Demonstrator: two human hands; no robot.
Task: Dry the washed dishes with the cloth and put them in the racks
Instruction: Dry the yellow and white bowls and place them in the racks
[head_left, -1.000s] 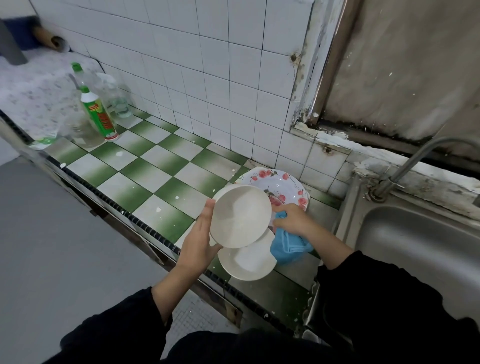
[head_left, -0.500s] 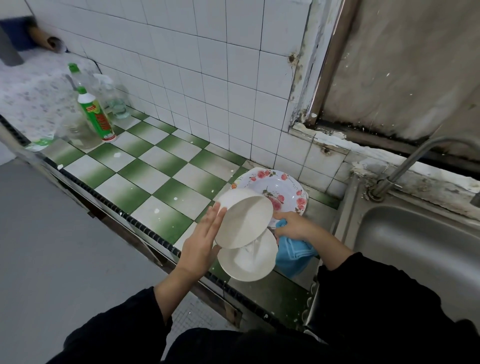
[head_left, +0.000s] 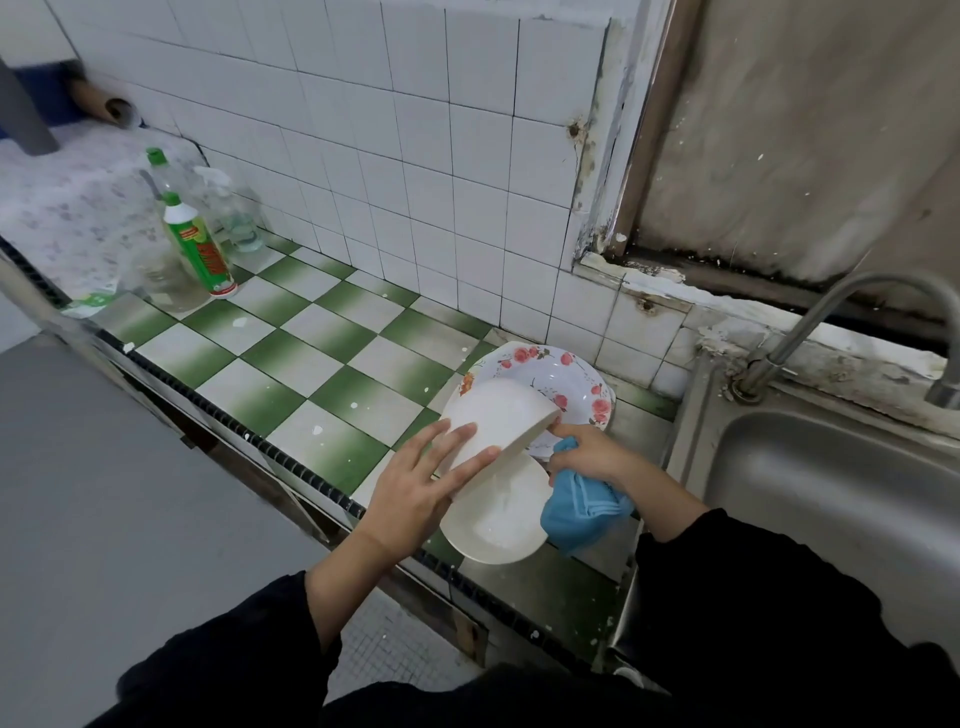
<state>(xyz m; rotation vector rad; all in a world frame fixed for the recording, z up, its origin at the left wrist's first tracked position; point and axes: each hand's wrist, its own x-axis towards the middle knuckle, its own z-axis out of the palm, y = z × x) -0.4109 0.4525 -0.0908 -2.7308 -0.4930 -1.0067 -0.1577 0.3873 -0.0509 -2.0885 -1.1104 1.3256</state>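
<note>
The green-and-white tiled table (head_left: 311, 364) runs from far left to the steel sink (head_left: 831, 493) at the right, where a bent tap (head_left: 810, 322) rises from the sink's far rim. A flowered plate (head_left: 566, 374) lies at the table's right end, near the wall. A white dish (head_left: 498, 519) rests at the near edge, just left of the sink. Above both, a white bowl (head_left: 493, 415) is tilted on its side, its mouth turned right. The left hand (head_left: 415, 483) presses its outer wall, grip wide, fingers straight and spread. The right hand (head_left: 587, 457) is just beside the bowl's rim, its grip closed around a bunched blue cloth (head_left: 576, 514) that hangs beside the white dish. At the table's far left stands a green-capped bottle (head_left: 195, 249).
</note>
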